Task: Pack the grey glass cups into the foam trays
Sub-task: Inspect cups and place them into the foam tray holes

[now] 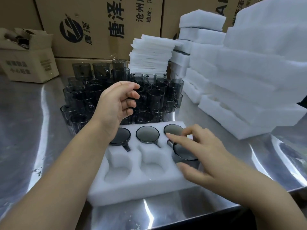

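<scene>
- Your left hand (116,103) reaches over the loose grey cups (156,97), which stand crowded at the far side of the tabletop (33,130). Its grip is half open, with the fingers bent as for taking a cup, but it has hold of nothing.
- Your right hand (204,156) is spread over the fourth cup (184,151), in the near right pocket of the foam tray (132,188). The fingers are almost straight and the grip does not close on the glass. Whether the fingertips touch it, I cannot tell.
- This cup stands higher than the foam around it, so I judge it is not fully down and this hand is there to settle it. Its handle points to the far left.
- The tray lies just in front of you and has six pockets in two rows. The far row of cups (147,134) is complete, three in all. Each handle lies in a narrow slot toward you, which is probably why the cups are turned this way.
- The near left pocket (117,175) and the near middle pocket (152,168) hold nothing yet.
- At your right, more foam trays are stacked (249,80), and a pile of thin foam sheets (149,55) stands behind the loose cups.
</scene>
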